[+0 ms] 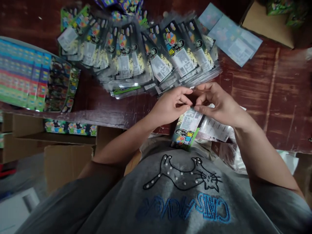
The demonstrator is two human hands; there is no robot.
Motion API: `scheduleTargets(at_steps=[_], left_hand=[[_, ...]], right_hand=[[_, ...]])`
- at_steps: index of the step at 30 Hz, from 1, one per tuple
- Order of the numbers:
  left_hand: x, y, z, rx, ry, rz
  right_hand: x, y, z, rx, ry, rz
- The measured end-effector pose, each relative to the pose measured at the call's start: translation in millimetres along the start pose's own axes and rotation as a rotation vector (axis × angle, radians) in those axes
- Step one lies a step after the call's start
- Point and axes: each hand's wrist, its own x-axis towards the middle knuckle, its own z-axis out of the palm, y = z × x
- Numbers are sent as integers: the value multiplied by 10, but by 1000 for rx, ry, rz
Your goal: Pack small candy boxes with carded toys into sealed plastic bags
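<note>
My left hand (170, 105) and my right hand (216, 102) meet just above the near edge of a dark red wooden table (268, 97). Both pinch the top edge of a printed packet in a clear sleeve (188, 128), which hangs down towards my grey shirt. The packet is dark with a white label, a barcode and a green lower end. Under my right hand lies a small pile of clear sleeves (216, 128). Beyond my hands a fanned spread of similar sleeved packets (136, 55) covers the table's middle.
A stack of colourful printed sheets (26, 78) lies at the table's left. Pale blue cards (231, 35) rest at the far right, beside a cardboard box (268, 22). Open cardboard boxes (60, 143) with more packets stand on the floor at left.
</note>
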Motion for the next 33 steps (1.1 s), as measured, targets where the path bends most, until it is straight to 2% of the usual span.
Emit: scheduleTargets(at_steps=[6,11,14,18,21,24,26,29,31,33], left_hand=[[-36,4,-43,-42,12,-37],[-47,-47,-88,-102,19,-64],[-59,-108,-125,-111,-8,-25],[-69,-189,-134,-106,-82,28],[-60,-199,-140,-62,-154,95],[-75,-153,-271,14,-214,166],[-122,-120,-439,69,-89,200],[-262,-131,-636,-38,267,251],[-400,-195,-612,-229,399,220],[-570,-299,-460,-372,421,119]], right_hand=[[-120,-3,94,-204,137,-94],[-287,-21,188,-558,276,-194],[-351,28,251,-723,248,-234],[-370,91,322,-817,190,-280],[-348,83,332,-811,121,-295],[-372,60,266,-721,102,-311],[-447,74,207,-617,235,-327],[-607,166,216,-380,463,-295],[-674,249,325,-219,485,-267],[-673,314,477,-96,512,-271]])
